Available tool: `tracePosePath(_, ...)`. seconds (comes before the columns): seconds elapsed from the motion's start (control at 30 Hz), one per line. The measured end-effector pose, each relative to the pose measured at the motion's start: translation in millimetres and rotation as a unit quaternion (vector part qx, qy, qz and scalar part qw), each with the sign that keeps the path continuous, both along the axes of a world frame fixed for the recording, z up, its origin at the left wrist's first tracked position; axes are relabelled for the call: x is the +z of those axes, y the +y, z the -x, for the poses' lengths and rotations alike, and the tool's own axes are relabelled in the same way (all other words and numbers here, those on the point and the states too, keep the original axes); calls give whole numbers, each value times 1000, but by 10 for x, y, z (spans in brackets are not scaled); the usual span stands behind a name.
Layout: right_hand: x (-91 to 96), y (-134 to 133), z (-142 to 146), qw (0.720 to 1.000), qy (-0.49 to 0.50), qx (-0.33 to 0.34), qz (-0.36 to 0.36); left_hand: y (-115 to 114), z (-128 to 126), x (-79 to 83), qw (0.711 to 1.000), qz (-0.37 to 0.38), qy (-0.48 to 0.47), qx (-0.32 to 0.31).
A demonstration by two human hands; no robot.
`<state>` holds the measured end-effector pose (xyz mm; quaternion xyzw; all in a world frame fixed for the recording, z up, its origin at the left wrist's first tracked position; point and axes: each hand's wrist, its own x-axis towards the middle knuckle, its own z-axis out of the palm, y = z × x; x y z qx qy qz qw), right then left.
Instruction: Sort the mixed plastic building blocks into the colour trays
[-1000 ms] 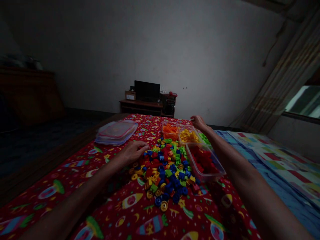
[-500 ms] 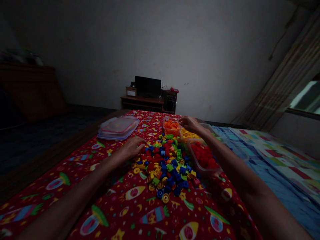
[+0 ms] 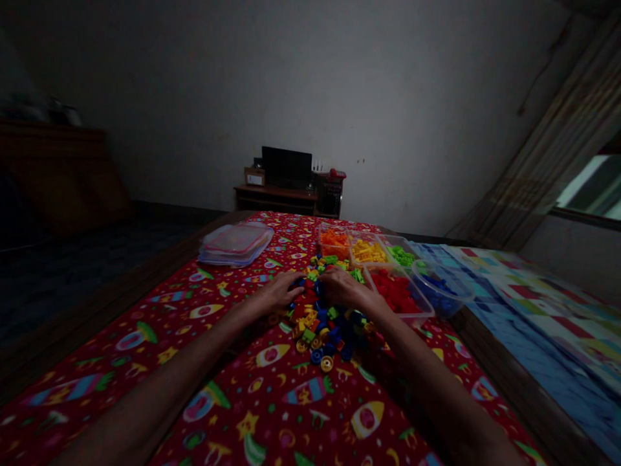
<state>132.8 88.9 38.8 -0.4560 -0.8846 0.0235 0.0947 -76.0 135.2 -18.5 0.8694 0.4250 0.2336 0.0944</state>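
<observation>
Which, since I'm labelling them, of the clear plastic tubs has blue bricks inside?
The rounded, clear plastic tub farthest right. It alone holds blue plastic bricks; the four others hold orange bricks, yellow bricks, green bricks and red bricks.

Dim light, grey wall [image 3: 388, 97], desk [image 3: 276, 193], curtain [image 3: 538, 155], window [image 3: 589, 186]

We see everything dimly, with pale light at the right-hand window [image 3: 594, 186], a wall [image 3: 339, 84] greying into murky edges, and wide-angle distortion stretching the curtain [image 3: 538, 152].
</observation>
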Motion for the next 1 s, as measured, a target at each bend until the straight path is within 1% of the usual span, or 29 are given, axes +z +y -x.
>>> tracePosePath(0.07,30,-51,-28,999,44,-9,15,6,1,-6,1000,-9,-6,-6)
tracePosePath(0.13,56,-73,-71,995,91,-19,30,5,7,21,1000,-16,-7,-6)
tracePosePath(0.23,57,-46,-158,982,179,-33,51,-25,-4,101,1000,-25,-1,17)
tracePosePath(0.3,34,-3,-219,964,250,-25,83,-59,-25,158,999,-26,2,22)
tracePosePath(0.4,-6,53,-298,926,345,-7,156,-103,-57,208,999,-29,-1,15)
tracePosePath(0.5,-28,73,-350,898,386,8,209,-119,-76,205,999,-39,-17,15)
tracePosePath(0.7,-31,84,-376,870,417,33,261,-116,-82,133,997,-65,-29,-1)
tracePosePath(0.77,-41,107,-378,866,421,28,266,-120,-88,104,997,-71,-34,-3)
tracePosePath(0.83,-66,138,-374,876,413,21,249,-134,-106,71,996,-75,-48,0)
tracePosePath(0.93,-131,183,-342,894,399,17,201,-171,-155,22,993,-77,-81,28)
tracePosePath(1.0,-178,199,-302,892,407,17,194,-200,-189,-3,991,-81,-99,51)
